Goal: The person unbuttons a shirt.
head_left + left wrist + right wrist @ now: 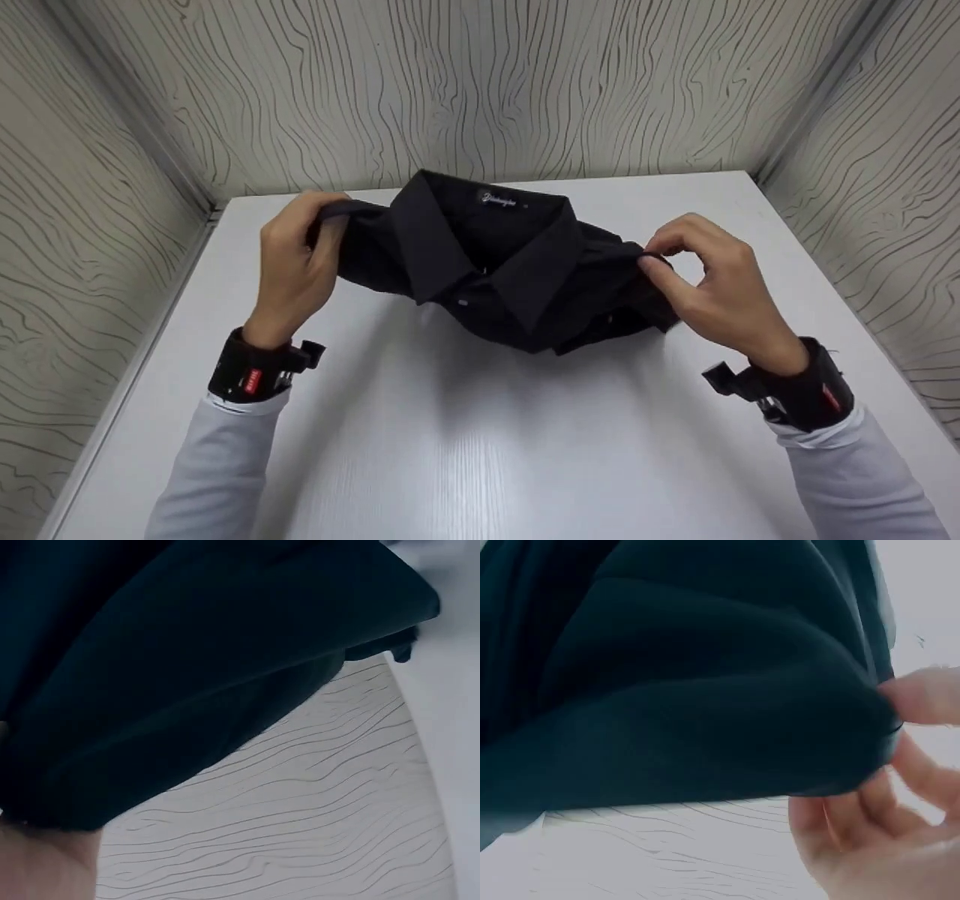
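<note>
A dark collared shirt (510, 300) hangs above the white table, held up between both hands. Its collar stands toward the head camera, with a label (498, 199) inside the neck and a small button at the front. My left hand (296, 259) grips the shirt's left-side edge, thumb in front of the cloth. At the other side my right hand (712, 289) pinches the edge between thumb and fingertips. In the left wrist view the cloth (225, 652) covers most of the fingers. The right wrist view shows the pinched corner of the cloth (742, 735) and the fingers beside it.
The white table (450, 465) lies under the shirt, with the shirt's shadow on it. Wood-grain patterned panels (480, 90) stand behind and at both sides, joined by metal strips at the corners. Each wrist wears a black strap (247, 367) with a small mount.
</note>
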### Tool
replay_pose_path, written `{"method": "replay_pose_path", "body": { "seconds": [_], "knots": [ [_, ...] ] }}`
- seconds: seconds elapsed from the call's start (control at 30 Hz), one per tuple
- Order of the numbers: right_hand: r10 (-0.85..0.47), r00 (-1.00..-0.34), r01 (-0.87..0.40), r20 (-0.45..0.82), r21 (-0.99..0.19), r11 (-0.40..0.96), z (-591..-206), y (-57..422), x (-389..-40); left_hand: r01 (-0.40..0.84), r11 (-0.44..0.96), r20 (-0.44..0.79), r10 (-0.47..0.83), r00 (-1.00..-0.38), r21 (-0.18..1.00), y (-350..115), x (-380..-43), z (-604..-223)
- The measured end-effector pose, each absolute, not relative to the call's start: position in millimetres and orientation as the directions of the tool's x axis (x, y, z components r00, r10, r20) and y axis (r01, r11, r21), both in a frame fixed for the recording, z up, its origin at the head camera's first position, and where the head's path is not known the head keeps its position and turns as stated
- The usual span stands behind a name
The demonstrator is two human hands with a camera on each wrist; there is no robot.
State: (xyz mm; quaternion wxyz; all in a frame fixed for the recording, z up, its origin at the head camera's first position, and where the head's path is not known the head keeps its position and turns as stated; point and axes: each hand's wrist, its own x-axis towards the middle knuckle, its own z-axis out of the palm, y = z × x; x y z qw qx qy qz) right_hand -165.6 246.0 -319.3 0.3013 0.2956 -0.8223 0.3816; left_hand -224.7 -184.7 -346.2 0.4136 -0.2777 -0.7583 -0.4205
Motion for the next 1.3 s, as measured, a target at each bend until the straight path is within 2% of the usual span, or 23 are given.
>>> {"method": "replay_pose_path", "body": {
  "seconds": [0.13, 0.23, 0.3, 0.4, 0.5, 0.57, 0.67, 0.73, 0.87, 1.0, 1.17, 1.3],
  "knots": [
    [0.000, -0.671, -0.599, 0.742, -0.543, 0.588, -332.0, 240.1, -171.9, 0.795, 0.521, 0.897, 0.120, -0.427, 0.309, -182.2, -212.4, -334.5],
    [0.179, -0.667, -0.554, 0.723, -0.642, 0.529, -340.9, 240.7, -180.8, 0.795, 0.552, 0.873, 0.225, -0.432, 0.251, -181.9, -203.3, -332.3],
    [0.220, -0.656, -0.561, 0.723, -0.661, 0.499, -344.2, 244.0, -186.3, 0.793, 0.566, 0.842, 0.297, -0.451, 0.225, -183.0, -200.0, -333.3],
    [0.121, -0.639, -0.618, 0.759, -0.601, 0.508, -345.0, 254.5, -191.8, 0.776, 0.595, 0.810, 0.340, -0.478, 0.208, -189.5, -199.7, -336.3],
    [-0.119, -0.638, -0.693, 0.761, -0.500, 0.519, -344.1, 271.2, -191.3, 0.750, 0.632, 0.804, 0.334, -0.492, 0.196, -204.3, -203.3, -340.7],
    [-0.281, -0.645, -0.730, 0.710, -0.465, 0.501, -344.6, 283.7, -188.1, 0.738, 0.639, 0.802, 0.315, -0.507, 0.216, -215.8, -206.0, -344.8],
    [-0.443, -0.682, -0.729, 0.582, -0.497, 0.470, -349.6, 300.3, -181.1, 0.727, 0.638, 0.796, 0.287, -0.532, 0.256, -230.6, -210.2, -354.9],
    [-0.463, -0.721, -0.692, 0.515, -0.532, 0.487, -357.3, 310.0, -178.2, 0.711, 0.627, 0.794, 0.235, -0.561, 0.317, -235.5, -211.8, -363.6],
    [-0.370, -0.797, -0.603, 0.477, -0.608, 0.516, -382.1, 327.6, -179.9, 0.669, 0.584, 0.770, 0.113, -0.628, 0.460, -234.5, -206.9, -383.6],
    [-0.306, -0.809, -0.583, 0.501, -0.624, 0.520, -403.2, 339.7, -181.4, 0.632, 0.521, 0.715, 0.058, -0.696, 0.573, -229.6, -192.1, -402.8],
    [-0.367, -0.800, -0.600, 0.475, -0.617, 0.509, -407.1, 351.4, -171.0, 0.648, 0.555, 0.653, 0.229, -0.722, 0.522, -244.8, -175.0, -410.6],
    [-0.488, -0.770, -0.611, 0.411, -0.695, 0.379, -396.1, 360.9, -155.1, 0.677, 0.513, 0.545, 0.407, -0.733, 0.528, -263.4, -152.4, -388.6]
  ]
}}
